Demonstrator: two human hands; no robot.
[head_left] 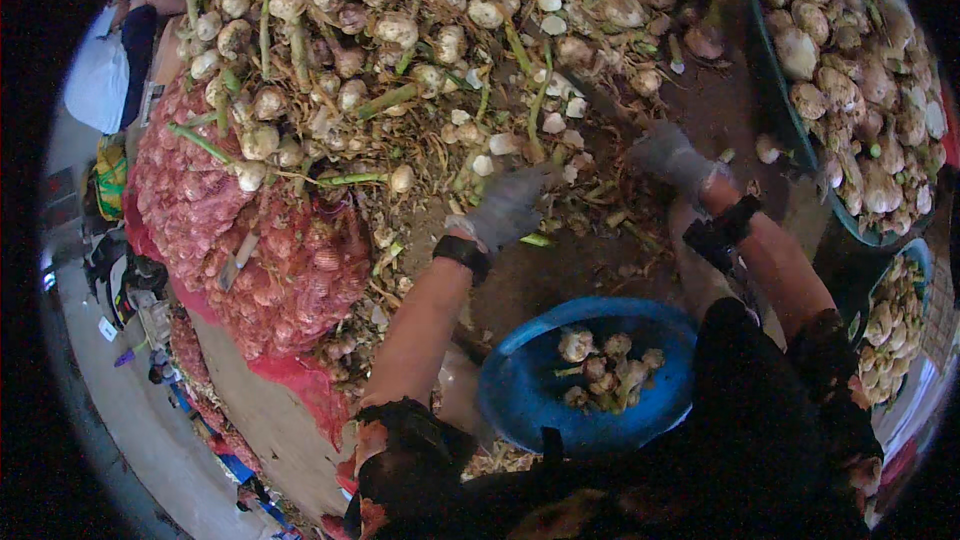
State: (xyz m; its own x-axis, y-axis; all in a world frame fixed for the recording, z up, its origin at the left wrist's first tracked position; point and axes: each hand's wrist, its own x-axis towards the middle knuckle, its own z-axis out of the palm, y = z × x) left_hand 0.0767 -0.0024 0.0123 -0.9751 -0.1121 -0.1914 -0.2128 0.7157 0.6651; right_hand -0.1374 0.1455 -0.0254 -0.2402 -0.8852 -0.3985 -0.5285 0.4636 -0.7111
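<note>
My left hand [515, 205], in a grey glove, reaches to the near edge of a large heap of garlic [400, 35] with stalks and dry trimmings. Its fingers are blurred beside a garlic stalk [537, 145], and whether they grip anything is unclear. My right hand [672, 154], also gloved, is closed around a knife whose dark blade [603, 98] points away and to the left over the trimmings. White cut pieces [503, 144] lie between the hands and the heap. Below the hands, a blue basin [520, 340] contains several garlic bulbs [600, 380].
Red mesh sacks full of garlic [300, 270] stand at the left, with a light-handled blade [240, 258] on them. A green-rimmed container [778, 90] heaped with bulbs is at the far right, and a smaller basin [925, 258] nearer. Part of another person [100, 85] shows at far left.
</note>
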